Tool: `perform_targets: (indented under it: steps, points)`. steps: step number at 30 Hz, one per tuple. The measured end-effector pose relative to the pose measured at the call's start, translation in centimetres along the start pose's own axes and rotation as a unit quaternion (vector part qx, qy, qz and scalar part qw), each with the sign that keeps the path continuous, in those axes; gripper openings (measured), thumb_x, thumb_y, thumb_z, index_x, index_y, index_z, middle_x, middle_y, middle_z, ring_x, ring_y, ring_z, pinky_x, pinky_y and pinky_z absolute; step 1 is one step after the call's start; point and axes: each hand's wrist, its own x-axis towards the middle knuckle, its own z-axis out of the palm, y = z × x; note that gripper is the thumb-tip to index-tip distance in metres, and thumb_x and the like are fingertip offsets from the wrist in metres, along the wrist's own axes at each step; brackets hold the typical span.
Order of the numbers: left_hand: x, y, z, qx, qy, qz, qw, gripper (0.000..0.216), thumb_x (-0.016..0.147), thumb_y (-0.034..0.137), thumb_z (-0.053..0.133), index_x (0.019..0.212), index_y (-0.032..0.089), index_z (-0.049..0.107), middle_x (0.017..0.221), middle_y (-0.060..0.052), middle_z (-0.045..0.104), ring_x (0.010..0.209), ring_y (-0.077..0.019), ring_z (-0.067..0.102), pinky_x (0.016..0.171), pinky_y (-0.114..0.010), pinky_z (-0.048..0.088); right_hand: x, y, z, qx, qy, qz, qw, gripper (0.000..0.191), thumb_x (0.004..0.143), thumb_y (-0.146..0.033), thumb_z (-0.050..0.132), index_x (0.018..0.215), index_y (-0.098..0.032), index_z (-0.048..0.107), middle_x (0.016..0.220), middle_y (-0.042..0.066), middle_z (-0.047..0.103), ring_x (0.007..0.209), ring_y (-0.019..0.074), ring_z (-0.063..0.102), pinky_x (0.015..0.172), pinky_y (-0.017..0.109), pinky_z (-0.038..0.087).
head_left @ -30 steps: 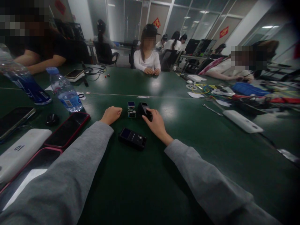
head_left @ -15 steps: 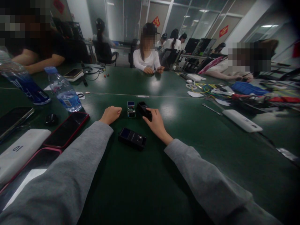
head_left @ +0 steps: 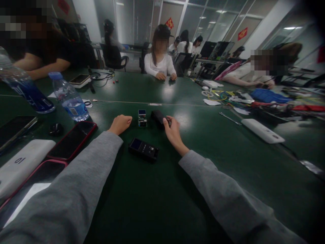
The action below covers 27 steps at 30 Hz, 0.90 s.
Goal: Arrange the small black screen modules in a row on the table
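My right hand (head_left: pixel 172 130) grips a black handheld device case (head_left: pixel 157 118) by its near right end, thumb on one side. The case is turned so a plain dark face shows. To its left a small circuit board (head_left: pixel 142 119) with a little screen lies on the green table. My left hand (head_left: pixel 121 124) rests on the table left of the board, curled into a fist, touching neither device; nothing shows in it. Nearer to me, between my forearms, lies a second black handheld device (head_left: pixel 144 149) with its screen and buttons facing up.
At left are a water bottle (head_left: pixel 71 101), a larger blue-labelled bottle (head_left: pixel 33 91), a red-edged phone (head_left: pixel 73 140) and a white power bank (head_left: pixel 22 166). At right lie a wrench (head_left: pixel 230 118), a white power strip (head_left: pixel 262 131) and tangled cables. Several people sit around.
My right hand has shifted slightly right and rolled the black case over, so its screen side no longer shows. My left hand, the board and the other device stay put.
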Motion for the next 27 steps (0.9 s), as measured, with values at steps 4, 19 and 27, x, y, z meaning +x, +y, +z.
perform_targets:
  steps: [4, 19, 27]
  points:
    - [-0.1, 0.1, -0.2, -0.006, -0.002, 0.0, 1.0, 0.025, 0.09, 0.015, 0.051, 0.069, 0.022, 0.063, 0.065, -0.002, 0.056, 0.059, -0.0179, 0.046, 0.06, -0.032, 0.028, -0.3, -0.8, -0.4, -0.019, -0.016, -0.063, 0.998, 0.055, 0.098, -0.059, 0.058, 0.136, -0.019, 0.061, 0.126, 0.016, 0.064, 0.119, 0.0359, 0.055, 0.106, 0.056, 0.047]
    - [-0.3, 0.6, -0.5, 0.014, -0.01, -0.011, 1.0, 0.025, 0.091, 0.016, 0.05, 0.071, 0.022, 0.063, 0.066, -0.002, 0.057, 0.059, -0.0173, 0.046, 0.059, -0.031, 0.025, 0.0, -0.7, -0.7, 0.02, -0.043, 0.002, 0.999, 0.068, 0.086, -0.056, 0.071, 0.136, -0.012, 0.059, 0.129, 0.021, 0.064, 0.123, 0.0384, 0.058, 0.109, 0.057, 0.047]
    - [-0.6, 1.0, -1.0, 0.014, -0.004, -0.02, 1.0, 0.025, 0.093, 0.016, 0.051, 0.075, 0.023, 0.068, 0.072, -0.004, 0.064, 0.065, -0.0197, 0.055, 0.061, -0.031, 0.029, -2.4, 6.1, -16.2, 0.041, -0.017, 0.093, 0.995, 0.072, 0.064, -0.075, 0.08, 0.112, -0.024, 0.065, 0.117, 0.023, 0.067, 0.107, 0.0395, 0.067, 0.098, 0.06, 0.052]
